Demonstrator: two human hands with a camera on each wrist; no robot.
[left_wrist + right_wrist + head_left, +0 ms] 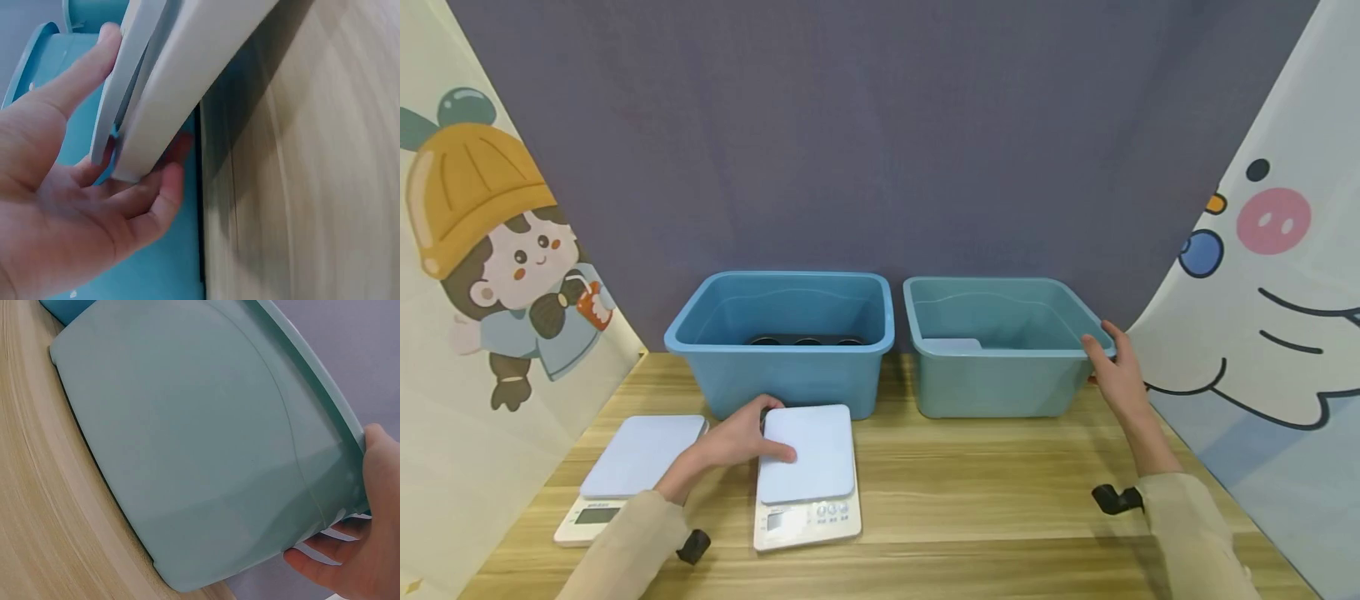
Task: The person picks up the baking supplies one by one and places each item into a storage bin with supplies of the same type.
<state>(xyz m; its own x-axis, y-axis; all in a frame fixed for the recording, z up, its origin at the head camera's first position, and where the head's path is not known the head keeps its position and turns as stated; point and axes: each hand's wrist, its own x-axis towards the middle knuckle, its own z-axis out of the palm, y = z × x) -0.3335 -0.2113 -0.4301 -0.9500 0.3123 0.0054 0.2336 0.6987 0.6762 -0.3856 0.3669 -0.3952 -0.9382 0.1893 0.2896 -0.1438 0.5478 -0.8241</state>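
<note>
A white kitchen scale [808, 475] is pinched at its left edge by my left hand [741, 437]. In the left wrist view the thumb lies on the scale's platform [134, 69] and the fingers curl beneath its body, which tilts off the wood. My right hand [1120, 375] grips the front right corner of the grey-green bin [992, 383], thumb on the rim and fingers along the outer wall. A pale flat-topped object [951, 344] shows inside that bin; its lower part is hidden. A second white kitchen scale [643, 458] lies at the left, partly behind my left forearm.
A blue bin [782, 375] stands behind the held scale, with dark round-topped items [807, 341] inside. Both bins sit on a wooden table [970, 500] against a grey-purple curtain [880, 133]. Cartoon-printed panels flank the table.
</note>
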